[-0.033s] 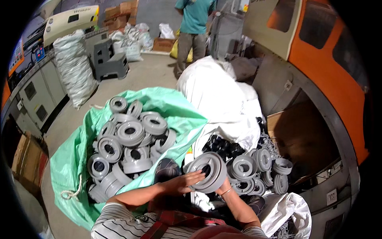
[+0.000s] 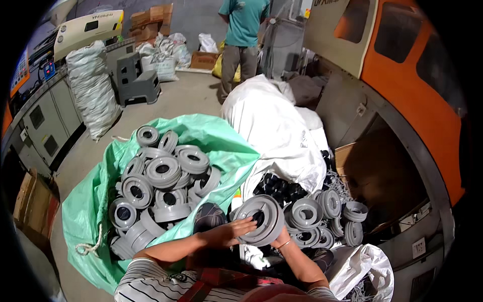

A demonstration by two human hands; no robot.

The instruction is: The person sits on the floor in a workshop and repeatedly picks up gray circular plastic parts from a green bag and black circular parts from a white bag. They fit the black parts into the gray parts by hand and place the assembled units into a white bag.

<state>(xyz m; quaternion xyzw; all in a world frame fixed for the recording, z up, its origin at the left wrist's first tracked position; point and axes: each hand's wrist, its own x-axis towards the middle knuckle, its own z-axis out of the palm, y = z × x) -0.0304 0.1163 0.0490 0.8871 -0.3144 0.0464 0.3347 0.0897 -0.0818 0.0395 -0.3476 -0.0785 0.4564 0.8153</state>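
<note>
In front of me, a round grey plastic ring [image 2: 274, 221] with a stepped rim is held between both hands, tilted toward me. A black piece sits in its central hole. My left hand [image 2: 235, 230] lies over the ring's near left side, its fingers closed against the face and reaching the black piece; its thumb is hidden. From the lower right, my right hand [image 2: 282, 238] grips the rim, most of its fingers hidden behind. Left of me, a green sack [image 2: 83, 214] is filled with similar rings [image 2: 163, 171], several with black centres. Loose grey rings [image 2: 306, 212] lie at the right.
Black parts [image 2: 279, 187] spill from a large white sack [image 2: 266, 121] ahead. Another white sack [image 2: 365, 264] lies at the lower right beside an orange and grey machine [image 2: 402, 70]. A person [image 2: 242, 40] stands at the back, near a grey step stool [image 2: 138, 83].
The view has shifted very slightly. Both hands keep the same hold on the grey ring, and nothing was let go.
</note>
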